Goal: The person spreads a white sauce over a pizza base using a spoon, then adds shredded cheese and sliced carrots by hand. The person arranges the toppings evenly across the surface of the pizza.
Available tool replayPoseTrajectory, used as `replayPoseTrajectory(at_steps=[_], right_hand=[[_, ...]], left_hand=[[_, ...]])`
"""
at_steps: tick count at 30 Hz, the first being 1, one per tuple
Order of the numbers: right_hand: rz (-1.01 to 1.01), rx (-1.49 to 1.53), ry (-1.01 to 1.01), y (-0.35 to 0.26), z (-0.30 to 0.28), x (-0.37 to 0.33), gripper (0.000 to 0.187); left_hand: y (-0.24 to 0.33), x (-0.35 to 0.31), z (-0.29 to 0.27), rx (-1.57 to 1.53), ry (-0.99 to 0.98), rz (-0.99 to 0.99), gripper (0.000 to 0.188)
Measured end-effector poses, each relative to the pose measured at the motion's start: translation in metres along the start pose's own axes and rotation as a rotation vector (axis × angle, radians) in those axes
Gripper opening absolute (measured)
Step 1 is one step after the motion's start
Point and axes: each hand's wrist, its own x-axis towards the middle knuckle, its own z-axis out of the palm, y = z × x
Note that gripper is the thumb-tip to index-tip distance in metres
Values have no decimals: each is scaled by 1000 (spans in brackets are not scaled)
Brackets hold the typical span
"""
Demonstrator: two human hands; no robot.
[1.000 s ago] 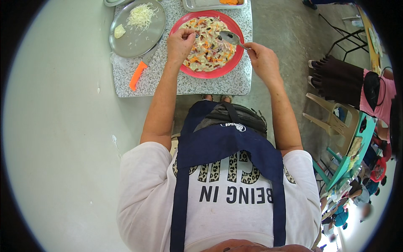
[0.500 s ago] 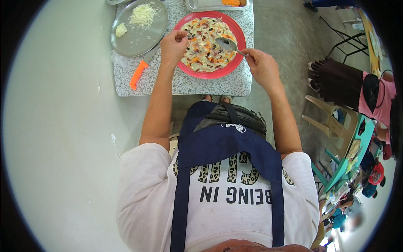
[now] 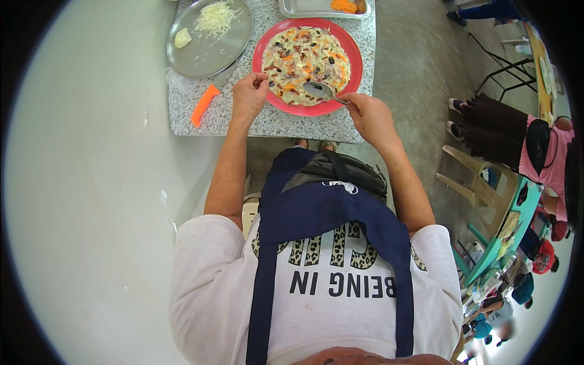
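A red plate (image 3: 358,61) carries a creamy pale salad (image 3: 304,61) dotted with orange shreds, reddish bits and dark raisin-like pieces. My right hand (image 3: 370,118) grips the handle of a metal spoon (image 3: 317,90), whose bowl is over the salad's near side with some dark bits in it. At the plate's left rim is my left hand (image 3: 250,96), thumb and fingers pinched together; whatever they hold is too small to make out. A dark piece shows right by those fingertips.
On the speckled stone counter (image 3: 292,126) lie a knife with an orange handle (image 3: 204,106) and a round grey tray (image 3: 210,58) with white shreds (image 3: 214,19) and a pale chunk (image 3: 182,38). Behind the plate stands a metal tray (image 3: 304,8) holding orange shreds (image 3: 344,6). People and tables are at right.
Both hands have come nearer to me. The spoon has moved from the salad's right side to its near middle, and my left hand has dropped along the plate's left rim.
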Motion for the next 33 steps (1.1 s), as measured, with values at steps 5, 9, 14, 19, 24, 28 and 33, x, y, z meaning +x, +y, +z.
replayPoseTrajectory(at_steps=[5,9,14,19,24,28,33], right_hand=[[44,15,36,2,-5,-4,23],[67,-4,44,1,-7,-4,23],[55,11,48,4,-5,-5,23],[38,21,63,7,-2,-5,22],[61,32,55,6,-5,-5,22],[67,32,42,4,-6,-4,22],[84,33,26,2,-6,-2,22]], left_hand=[[2,2,6,-80,-48,-24,18],[4,5,9,-96,-54,-28,19],[4,5,11,-116,-36,-38,19],[-8,5,10,-57,61,-24,16],[-15,8,-2,-123,62,-139,19],[-17,8,-3,-75,88,-125,18],[-18,10,9,-171,143,-74,15]])
